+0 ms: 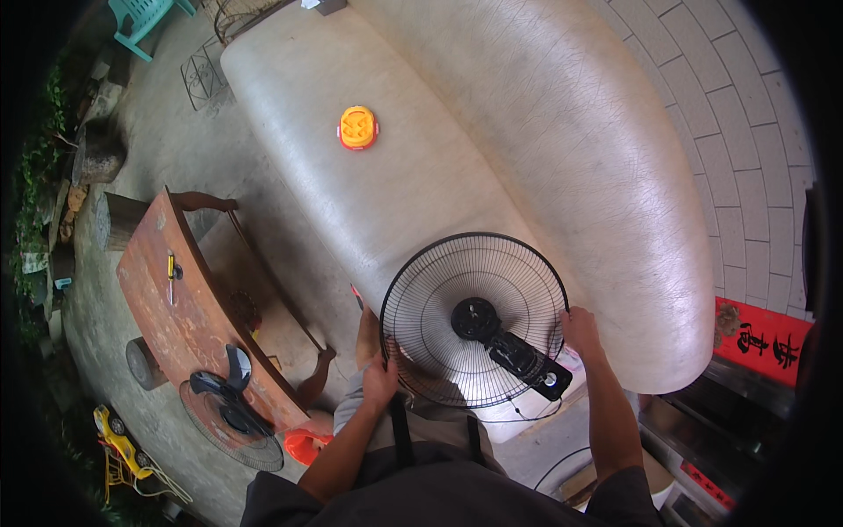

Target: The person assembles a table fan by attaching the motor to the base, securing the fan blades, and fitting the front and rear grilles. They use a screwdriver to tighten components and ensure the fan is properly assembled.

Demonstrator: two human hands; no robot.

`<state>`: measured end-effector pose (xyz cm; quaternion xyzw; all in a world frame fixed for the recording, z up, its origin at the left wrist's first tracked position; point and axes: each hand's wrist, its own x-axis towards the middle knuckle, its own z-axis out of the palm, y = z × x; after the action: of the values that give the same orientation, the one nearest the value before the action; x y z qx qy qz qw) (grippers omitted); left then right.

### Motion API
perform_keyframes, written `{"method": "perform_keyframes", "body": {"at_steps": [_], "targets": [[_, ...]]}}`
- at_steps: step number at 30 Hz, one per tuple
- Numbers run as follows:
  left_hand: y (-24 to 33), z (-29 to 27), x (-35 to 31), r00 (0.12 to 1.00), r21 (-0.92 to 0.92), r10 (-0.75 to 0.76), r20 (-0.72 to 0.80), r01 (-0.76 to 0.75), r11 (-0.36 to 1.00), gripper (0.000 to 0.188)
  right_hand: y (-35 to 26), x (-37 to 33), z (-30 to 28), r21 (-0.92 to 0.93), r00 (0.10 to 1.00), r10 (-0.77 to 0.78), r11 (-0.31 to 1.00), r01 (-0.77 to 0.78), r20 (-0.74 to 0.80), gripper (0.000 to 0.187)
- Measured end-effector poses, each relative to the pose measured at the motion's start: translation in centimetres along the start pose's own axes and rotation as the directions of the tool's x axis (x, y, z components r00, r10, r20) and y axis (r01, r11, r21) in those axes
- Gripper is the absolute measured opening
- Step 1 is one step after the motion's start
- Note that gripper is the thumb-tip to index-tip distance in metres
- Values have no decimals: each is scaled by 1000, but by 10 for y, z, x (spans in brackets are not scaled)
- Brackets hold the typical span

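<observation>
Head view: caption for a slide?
Left hand and right hand hold opposite sides of a fan, pale sofa behind.

Fan head [475, 319]: round black wire grille [430, 281], fine radial wires plus a few rings, see-through. Black motor housing [470, 316] in the middle, on the upper side. Black neck [509, 350] runs from it to the right and back, past the rim, ending in a block with a pale round spot. Thin dark cable [537, 416] loops there. Gripped on both sides of the rim, back face up, can't tell if resting on anything.
</observation>
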<state>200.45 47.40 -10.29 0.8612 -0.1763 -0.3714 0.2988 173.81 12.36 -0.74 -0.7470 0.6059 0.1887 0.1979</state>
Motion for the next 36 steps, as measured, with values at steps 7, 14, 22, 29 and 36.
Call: {"method": "perform_keyframes", "body": {"at_steps": [7,14,22,29,36], "targets": [[-1,0,2,999,5,18,45,-18,1000,35,-4,0,-2,9,1000,18,1000,-18,-2,34],[6,0,-3,999,32,26,24,-27,999,29,3,1,2,23,1000,-8,1000,8,-12,33],[-4,5,-2,999,-19,30,28,-30,999,32,-4,0,-2,14,1000,6,1000,-6,-5,33],[-8,5,0,1000,-38,26,2,-26,999,32,-5,-2,-3,14,1000,13,1000,-13,-1,33],[-15,8,-1,999,-4,-25,-33,25,1000,33,-5,-3,-3,-4,1000,-18,1000,18,-16,33]]}}
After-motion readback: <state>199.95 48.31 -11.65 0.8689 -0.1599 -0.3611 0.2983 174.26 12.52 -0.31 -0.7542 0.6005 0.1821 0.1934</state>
